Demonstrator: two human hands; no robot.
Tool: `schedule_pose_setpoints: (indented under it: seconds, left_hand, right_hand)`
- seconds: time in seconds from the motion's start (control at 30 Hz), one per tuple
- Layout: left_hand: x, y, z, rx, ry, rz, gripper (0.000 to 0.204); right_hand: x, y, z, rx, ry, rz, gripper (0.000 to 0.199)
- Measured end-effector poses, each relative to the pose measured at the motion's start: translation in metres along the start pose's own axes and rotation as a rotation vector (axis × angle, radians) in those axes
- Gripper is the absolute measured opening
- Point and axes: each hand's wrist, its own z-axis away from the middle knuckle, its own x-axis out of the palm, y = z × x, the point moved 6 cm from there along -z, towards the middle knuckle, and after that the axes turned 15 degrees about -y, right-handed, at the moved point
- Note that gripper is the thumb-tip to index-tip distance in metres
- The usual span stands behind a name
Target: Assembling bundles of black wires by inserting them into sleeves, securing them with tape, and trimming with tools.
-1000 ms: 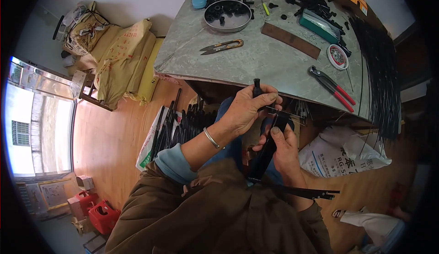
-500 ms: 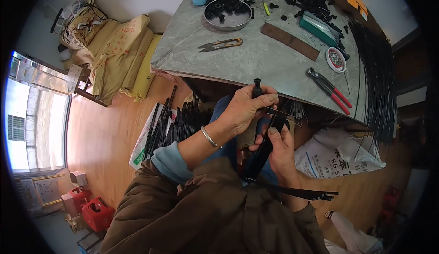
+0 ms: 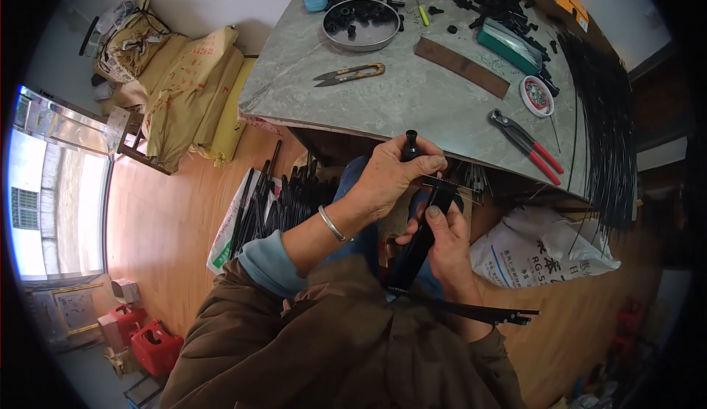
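Observation:
Just off the table's near edge, my left hand [image 3: 395, 175] is closed round a black plastic fitting [image 3: 411, 141], whose knobbed end sticks up above the fingers. Below it, my right hand [image 3: 448, 241] grips a long black bar-shaped piece [image 3: 416, 260] that slants down toward my lap, the thumb pressed on its face. A thin dark rod or wire [image 3: 455, 186] lies crosswise at the top of this piece, close to the left fingertips. How the fitting and the piece meet is hidden by my fingers. A bundle of thin black strips [image 3: 493, 312] rests across my right forearm.
On the grey table [image 3: 294, 88] lie thread snips [image 3: 350, 74], a round metal pan [image 3: 362, 37] of black parts, a brown bar [image 3: 462, 67], red-handled pincers [image 3: 526, 146] and a small white dish [image 3: 537, 96]. Black rods [image 3: 294, 195] stand at left; a white sack [image 3: 541, 250] sits at right.
Both hands keep their grips and have hardly moved. The whole view has shifted slightly, and a person's light-clothed leg at the lower right is gone from view.

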Motion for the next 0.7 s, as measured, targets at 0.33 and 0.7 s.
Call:
schedule_pose_setpoints:
  seconds: [0.33,0.7]
  left_hand:
    - [0.003,0.006,-0.001,0.020,-0.041,-0.047,0.015]
    - [0.001,0.014,0.003,-0.153,0.035,-0.168,0.029]
  right_hand:
    - [0.003,-0.001,0.001,-0.031,0.025,0.068,0.024]
    - [-0.001,-0.008,0.002,-0.057,0.125,0.111,0.018]
